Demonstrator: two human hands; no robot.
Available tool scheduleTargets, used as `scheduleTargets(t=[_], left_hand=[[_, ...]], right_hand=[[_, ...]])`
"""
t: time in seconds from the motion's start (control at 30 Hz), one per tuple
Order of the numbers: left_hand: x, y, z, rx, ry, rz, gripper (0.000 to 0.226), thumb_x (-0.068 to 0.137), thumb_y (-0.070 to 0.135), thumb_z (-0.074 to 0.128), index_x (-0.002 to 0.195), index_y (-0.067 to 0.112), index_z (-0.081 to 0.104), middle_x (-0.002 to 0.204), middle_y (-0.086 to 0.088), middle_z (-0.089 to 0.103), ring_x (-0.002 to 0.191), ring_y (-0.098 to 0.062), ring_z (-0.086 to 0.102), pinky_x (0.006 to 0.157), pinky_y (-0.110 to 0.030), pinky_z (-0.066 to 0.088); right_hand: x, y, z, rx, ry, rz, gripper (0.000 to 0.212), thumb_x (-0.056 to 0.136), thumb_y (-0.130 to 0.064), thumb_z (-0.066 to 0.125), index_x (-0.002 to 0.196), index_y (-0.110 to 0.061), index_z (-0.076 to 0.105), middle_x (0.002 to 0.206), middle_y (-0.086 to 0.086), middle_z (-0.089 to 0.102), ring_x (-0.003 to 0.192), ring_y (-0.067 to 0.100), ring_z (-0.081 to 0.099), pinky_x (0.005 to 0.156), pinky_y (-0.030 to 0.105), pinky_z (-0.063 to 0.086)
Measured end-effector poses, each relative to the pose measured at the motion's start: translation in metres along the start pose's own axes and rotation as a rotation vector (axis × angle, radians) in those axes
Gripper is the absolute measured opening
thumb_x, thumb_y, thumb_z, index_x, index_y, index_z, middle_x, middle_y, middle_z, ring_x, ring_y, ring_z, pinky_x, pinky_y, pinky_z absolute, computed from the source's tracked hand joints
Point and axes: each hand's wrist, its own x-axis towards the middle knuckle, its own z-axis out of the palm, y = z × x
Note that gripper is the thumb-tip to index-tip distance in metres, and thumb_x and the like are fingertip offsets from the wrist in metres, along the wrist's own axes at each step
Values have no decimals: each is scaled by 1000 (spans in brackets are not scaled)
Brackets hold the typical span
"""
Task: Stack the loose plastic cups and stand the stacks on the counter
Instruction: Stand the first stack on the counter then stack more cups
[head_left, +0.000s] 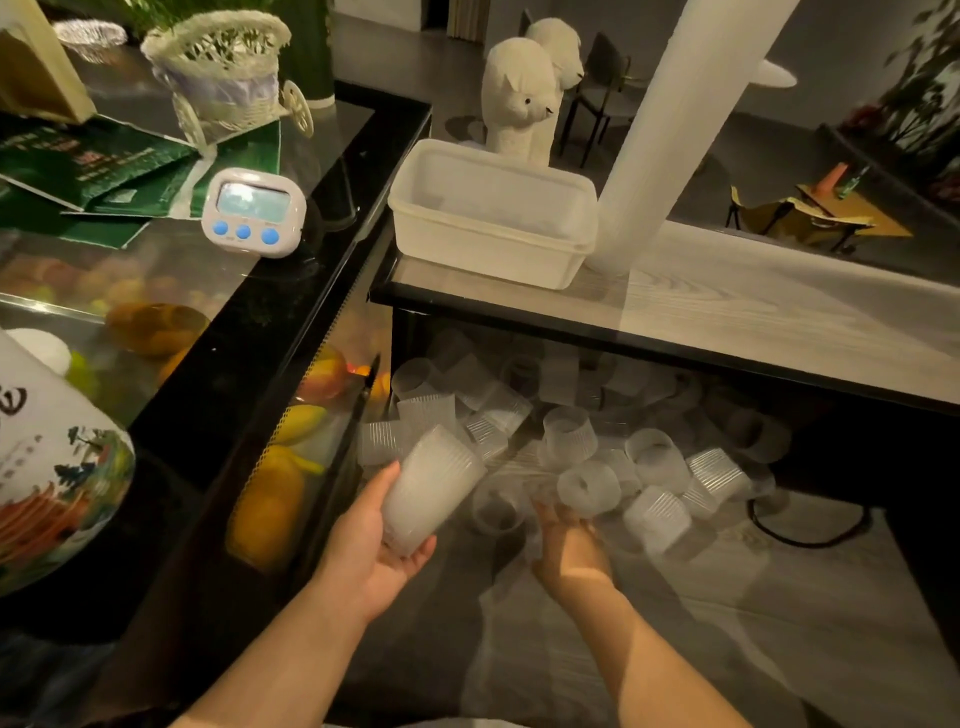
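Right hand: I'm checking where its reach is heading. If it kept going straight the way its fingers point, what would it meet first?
The right hand points up into the pile of loose cups; first comes the cup lying on its side at its fingertips, possibly already touched, since blur hides any gap.

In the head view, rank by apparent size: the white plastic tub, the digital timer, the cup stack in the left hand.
Largest to smallest:
1. white plastic tub
2. cup stack, though nearness to the camera inflates it
3. digital timer
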Motion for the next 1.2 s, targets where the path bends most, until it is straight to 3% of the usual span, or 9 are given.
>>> scheduleTargets(t=[0.2, 0.33, 0.47, 0.53, 0.73, 0.87, 0.93, 1.07, 1.2], left_hand=[[7, -7, -3, 110, 12, -7, 38, 85, 38, 71, 116, 19, 59, 116, -17, 58, 105, -36, 59, 74, -41, 51], [7, -8, -4, 183, 0, -13, 35, 82, 37, 74, 109, 17, 64, 115, -18, 62, 102, -35, 61, 70, -38, 50], [2, -12, -2, 223, -39, -25, 44, 74, 41, 77, 110, 17, 67, 116, -18, 63, 101, -33, 63, 68, -37, 51], [-2, -13, 1, 228, -70, -39, 55, 68, 43, 78, 114, 17, 65, 117, -18, 63, 102, -33, 63, 68, -37, 51], [-8, -23, 10, 121, -136, -56, 41, 84, 45, 68, 117, 21, 61, 113, -15, 65, 102, -31, 62, 76, -38, 49], [-3, -19, 10, 153, -131, -59, 26, 89, 41, 64, 105, 21, 63, 103, -13, 66, 95, -28, 62, 76, -37, 47], [1, -18, 9, 199, -139, -61, 27, 88, 41, 65, 104, 19, 65, 100, -12, 68, 92, -27, 62, 75, -37, 47], [6, -22, 12, 259, -160, -74, 43, 81, 46, 69, 115, 20, 67, 110, -13, 69, 95, -27, 64, 69, -36, 48], [13, -25, 19, 275, -178, -67, 48, 76, 48, 71, 116, 21, 66, 111, -13, 68, 95, -26, 64, 69, -36, 49]], right_hand=[[-5, 4, -20, 178, 158, 127, 64, 84, -37, 65, 139, -31, 32, 128, 6, 56, 118, 25, 51, 95, 37, 47], [-24, 7, -56, 794, 285, 105, 60, 76, -50, 76, 125, -26, 51, 113, -6, 58, 107, 16, 57, 87, 30, 46], [-37, -2, -87, 1578, 122, -91, 67, 77, -43, 74, 137, -25, 51, 122, 4, 64, 112, 22, 63, 95, 43, 52], [-41, -9, -96, 1742, 79, -160, 59, 83, -36, 67, 139, -24, 49, 126, 7, 64, 116, 25, 62, 98, 48, 51], [-54, -38, -80, 1083, 157, -198, 54, 82, -66, 58, 103, -18, 71, 101, 8, 72, 99, 22, 67, 92, 39, 54], [-53, -26, -86, 1071, 144, -240, 37, 89, -41, 66, 124, -31, 60, 99, -10, 71, 95, 5, 67, 88, 25, 53], [-52, -16, -91, 998, 138, -249, 50, 88, -37, 69, 134, -37, 50, 93, -14, 67, 88, 4, 65, 84, 22, 51], [-56, -10, -93, 752, 51, -282, 63, 87, -58, 55, 145, -40, 38, 105, -17, 63, 95, 0, 59, 93, 24, 48], [-63, -5, -92, 973, 32, -211, 57, 89, -62, 50, 141, -40, 44, 119, -30, 58, 113, -15, 51, 105, 21, 40]])
